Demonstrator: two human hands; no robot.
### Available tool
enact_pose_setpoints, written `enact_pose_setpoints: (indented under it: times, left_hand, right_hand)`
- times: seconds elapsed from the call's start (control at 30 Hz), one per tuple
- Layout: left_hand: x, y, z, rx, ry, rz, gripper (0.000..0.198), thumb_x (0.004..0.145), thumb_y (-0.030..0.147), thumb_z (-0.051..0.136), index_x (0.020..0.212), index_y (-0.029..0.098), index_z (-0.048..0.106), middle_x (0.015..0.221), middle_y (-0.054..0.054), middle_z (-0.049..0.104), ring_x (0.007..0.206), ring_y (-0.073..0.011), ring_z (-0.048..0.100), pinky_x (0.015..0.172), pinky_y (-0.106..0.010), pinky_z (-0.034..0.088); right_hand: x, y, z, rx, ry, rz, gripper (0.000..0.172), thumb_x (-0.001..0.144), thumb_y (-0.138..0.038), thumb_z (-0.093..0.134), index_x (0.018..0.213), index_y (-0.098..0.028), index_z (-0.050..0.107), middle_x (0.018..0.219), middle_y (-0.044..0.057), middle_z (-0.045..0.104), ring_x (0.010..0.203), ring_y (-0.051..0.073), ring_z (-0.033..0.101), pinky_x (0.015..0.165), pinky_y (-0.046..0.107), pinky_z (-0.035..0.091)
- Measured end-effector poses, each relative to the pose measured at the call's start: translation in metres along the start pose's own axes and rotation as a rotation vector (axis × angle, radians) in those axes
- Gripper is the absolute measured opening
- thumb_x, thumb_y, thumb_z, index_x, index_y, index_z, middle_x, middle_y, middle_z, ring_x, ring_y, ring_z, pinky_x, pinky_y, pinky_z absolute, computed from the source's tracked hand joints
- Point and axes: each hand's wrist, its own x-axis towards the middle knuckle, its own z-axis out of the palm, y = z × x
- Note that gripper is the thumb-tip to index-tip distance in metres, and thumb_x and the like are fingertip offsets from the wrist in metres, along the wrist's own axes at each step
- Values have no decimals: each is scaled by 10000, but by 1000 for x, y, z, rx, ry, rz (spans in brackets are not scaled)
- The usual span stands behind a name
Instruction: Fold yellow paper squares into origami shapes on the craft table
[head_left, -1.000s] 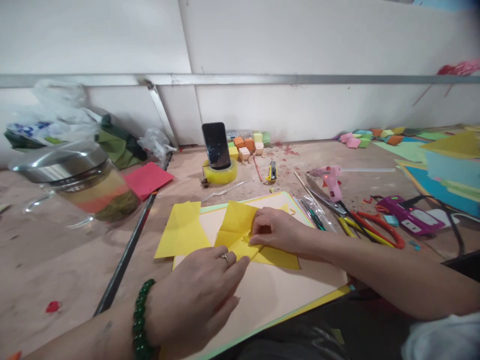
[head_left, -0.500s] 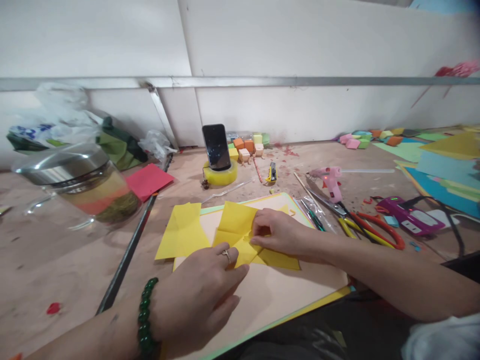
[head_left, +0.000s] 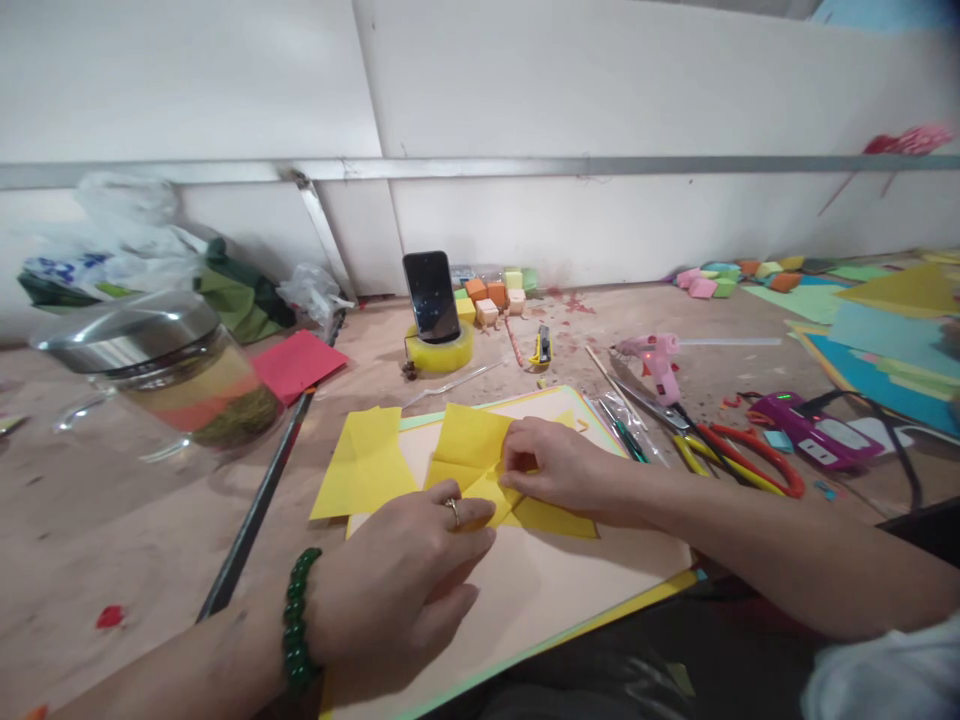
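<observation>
A folded yellow paper (head_left: 472, 450) lies on a pale peach card sheet (head_left: 570, 580) in front of me. My right hand (head_left: 559, 465) pinches a fold of this paper near its middle. My left hand (head_left: 405, 580), with a ring and a green bead bracelet at the wrist, presses its fingertips on the paper's near corner. A second yellow sheet (head_left: 364, 465) lies flat just to the left, untouched.
A glass jar with a metal lid (head_left: 161, 365) stands at the left, a red sheet (head_left: 296, 362) behind it. A phone (head_left: 431, 295) leans on a tape roll. A pink glue gun (head_left: 656, 358), red scissors (head_left: 742, 455) and coloured paper (head_left: 892, 340) lie at the right.
My left hand has slid a little forward onto the yellow paper's near corner. My right hand keeps its pinch almost in place.
</observation>
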Motion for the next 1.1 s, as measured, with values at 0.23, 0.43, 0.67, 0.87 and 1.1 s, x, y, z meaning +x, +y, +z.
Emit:
enact_pose_setpoints:
  times: [0.23,0.43,0.67,0.87,1.1]
  left_hand:
    - [2,1,-1,4,-23,-22,59,760,144,538,776,201,544,982,-39,631,839,-222,520,723,-363,463]
    - [1,0,-1,-12,0,-22,75,724,132,551,736,199,520,994,-41,634,846,-219,520,714,-353,461]
    - [2,0,1,-12,3,-9,61,757,138,529,769,197,535,967,-38,625,842,-213,520,716,-348,447]
    - [3,1,0,20,-8,-1,77,777,126,512,740,193,516,924,-33,613,795,-200,501,686,-337,421]
    - [0,-1,1,27,-5,25,93,790,114,499,742,193,511,909,-26,608,794,-197,506,688,-331,425]
  right_hand:
    - [2,1,2,-34,34,119,41,774,-148,630,742,-153,604,805,26,596,683,129,521,616,240,378]
    - [-6,-8,-6,-33,-23,83,318,720,-351,715,938,-168,574,947,53,607,829,193,550,701,293,423]
    - [-10,-11,-9,-79,-96,75,446,684,-394,714,1034,-179,540,1052,70,582,914,228,547,766,333,433]
    - [-11,-2,-17,-81,-144,108,329,731,-278,642,1027,-177,539,1064,79,594,922,224,555,771,314,420]
    - [-9,10,-29,-132,-219,172,291,748,-254,635,1013,-171,551,1060,83,617,925,223,576,758,297,421]
